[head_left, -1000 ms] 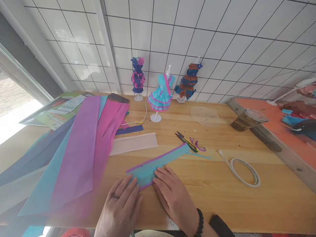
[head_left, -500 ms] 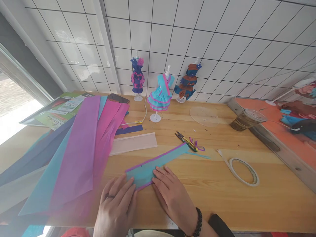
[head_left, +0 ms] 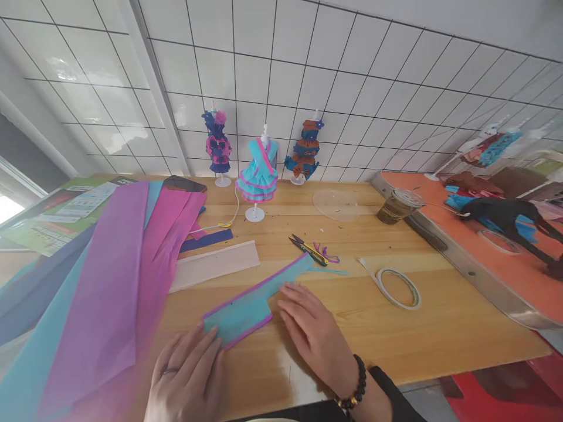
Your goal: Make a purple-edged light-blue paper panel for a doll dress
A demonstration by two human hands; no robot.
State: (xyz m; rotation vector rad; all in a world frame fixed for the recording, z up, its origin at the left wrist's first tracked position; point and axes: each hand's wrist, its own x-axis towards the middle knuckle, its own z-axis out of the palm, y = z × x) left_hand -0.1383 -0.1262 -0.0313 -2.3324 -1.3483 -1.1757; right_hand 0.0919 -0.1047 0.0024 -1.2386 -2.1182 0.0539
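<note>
A turquoise paper strip (head_left: 240, 313) with purple edging along both long sides lies slanted on the table. My left hand (head_left: 185, 369), a ring on one finger, rests flat with its fingertips on the strip's near left end. My right hand (head_left: 314, 334) lies with fingers stretched out at the strip's near edge, the tips touching it around the middle. Part of that edge is hidden under the right fingers. Beyond the strip's far end are thread snips (head_left: 310, 251), purple scraps (head_left: 326, 253) and a thin turquoise sliver (head_left: 329, 271).
Coloured sheets (head_left: 105, 258) fan out at the left beside a pale strip (head_left: 217, 266) and a navy strip (head_left: 206, 240). Small dressed mannequins, one in a turquoise dress (head_left: 258, 173), stand along the tiled wall. To the right are a tape roll (head_left: 398, 288) and a cup (head_left: 398, 206).
The view has turned to the right. My right hand has slid off the strip's middle toward its near edge, uncovering more of it. The left hand remains on the left end.
</note>
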